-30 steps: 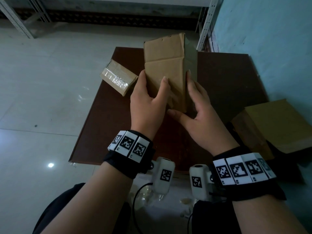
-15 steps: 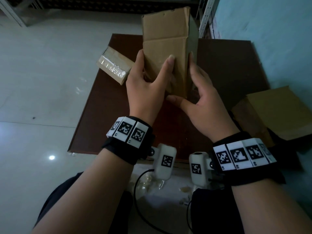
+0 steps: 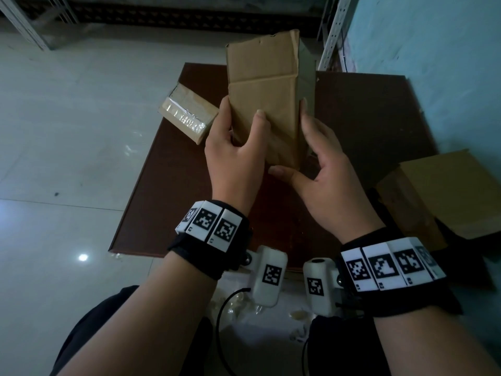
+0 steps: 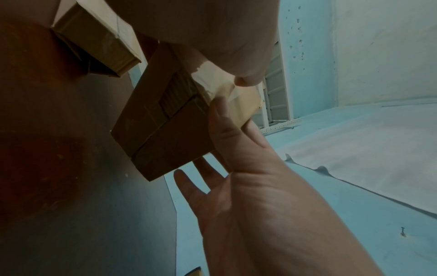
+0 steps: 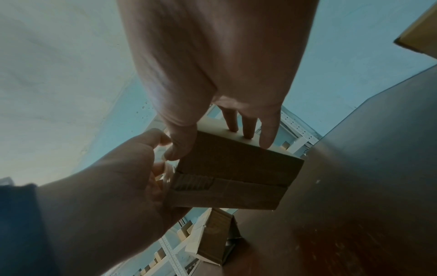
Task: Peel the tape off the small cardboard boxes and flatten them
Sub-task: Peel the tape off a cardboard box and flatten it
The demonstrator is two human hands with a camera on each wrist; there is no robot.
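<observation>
I hold a small brown cardboard box point(image 3: 265, 104) upright above the dark brown table point(image 3: 168, 199), its top flap standing open. My left hand point(image 3: 242, 109) grips its left side, thumb on the front face. My right hand point(image 3: 288, 137) holds the right side with straight fingers, and its thumb point(image 3: 279, 170) sits at the bottom corner. The left wrist view shows the box bottom point(image 4: 160, 134) with a seam, a torn patch and tan tape point(image 4: 220, 87) running up onto the front face. In the right wrist view the bottom seam point(image 5: 236, 181) is closed.
A second small box point(image 3: 187, 115) wrapped in shiny tape lies at the table's far left edge. A larger cardboard piece point(image 3: 447, 194) rests at the right by the blue wall. A white metal rack post point(image 3: 330, 31) stands behind the table.
Both hands have kept the same grip, and the box has lifted slightly off the table. The view has shifted a little.
</observation>
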